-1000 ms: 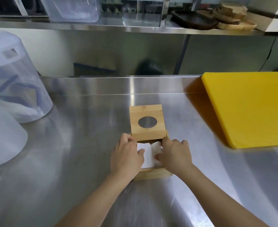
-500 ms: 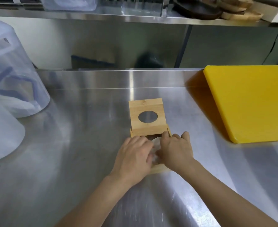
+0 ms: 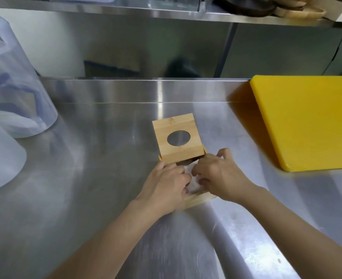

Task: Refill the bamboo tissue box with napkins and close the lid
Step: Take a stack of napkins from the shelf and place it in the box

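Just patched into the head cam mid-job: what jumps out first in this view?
Dead centre on the steel counter, the left hand and right hand press white napkins into the bamboo tissue box, its lid with the round hole tilted up behind them. The big yellow cutting board fills the right side. Translucent plastic containers stand at the far left.
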`<state>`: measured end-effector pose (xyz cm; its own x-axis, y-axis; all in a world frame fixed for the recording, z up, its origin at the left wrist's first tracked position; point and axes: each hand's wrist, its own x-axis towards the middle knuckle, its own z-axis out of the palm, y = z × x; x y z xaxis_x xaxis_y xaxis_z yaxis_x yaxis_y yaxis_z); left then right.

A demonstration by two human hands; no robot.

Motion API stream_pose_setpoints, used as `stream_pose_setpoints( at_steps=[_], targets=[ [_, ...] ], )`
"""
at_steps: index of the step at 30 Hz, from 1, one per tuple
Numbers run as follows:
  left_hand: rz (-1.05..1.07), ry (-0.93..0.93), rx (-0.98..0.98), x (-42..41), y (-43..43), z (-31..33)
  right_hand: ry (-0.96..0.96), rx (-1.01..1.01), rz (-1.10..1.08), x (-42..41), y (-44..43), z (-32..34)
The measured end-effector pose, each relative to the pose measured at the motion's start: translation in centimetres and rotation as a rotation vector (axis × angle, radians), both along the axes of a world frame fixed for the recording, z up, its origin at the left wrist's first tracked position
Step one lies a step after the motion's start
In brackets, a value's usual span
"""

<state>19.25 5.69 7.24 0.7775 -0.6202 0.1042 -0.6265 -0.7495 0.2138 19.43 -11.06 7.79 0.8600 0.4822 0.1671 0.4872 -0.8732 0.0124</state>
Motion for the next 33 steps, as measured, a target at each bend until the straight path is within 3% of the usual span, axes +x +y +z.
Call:
stream_pose_setpoints(
  at_steps=[3,11,14,19,27,33],
  targets=[
    [-0.009,-0.007,0.104,0.2,0.5,0.6,0.144,-0.085,0.076,1.1,-1.0,0.4],
    [-0.019,0.079,0.396,1.8,-0.4,1.9,0.229,-0.485,0.021,1.3,0.4,1.8],
    [-0.010,0.023,0.403,1.9,-0.5,2.5,0.244,-0.447,0.041,1.7,0.3,2.1],
    [0.017,-0.028,0.283,1.3,0.8,3.0,0.253,-0.157,0.175,2.0,-0.9,2.5],
    [0.056,0.101,0.437,1.4,0.4,2.8,0.415,-0.234,0.103,3.5,-0.7,1.6],
    [0.080,0.157,0.523,1.5,-0.9,3.5,0.385,-0.448,0.138,4.2,0.6,1.6]
  ],
)
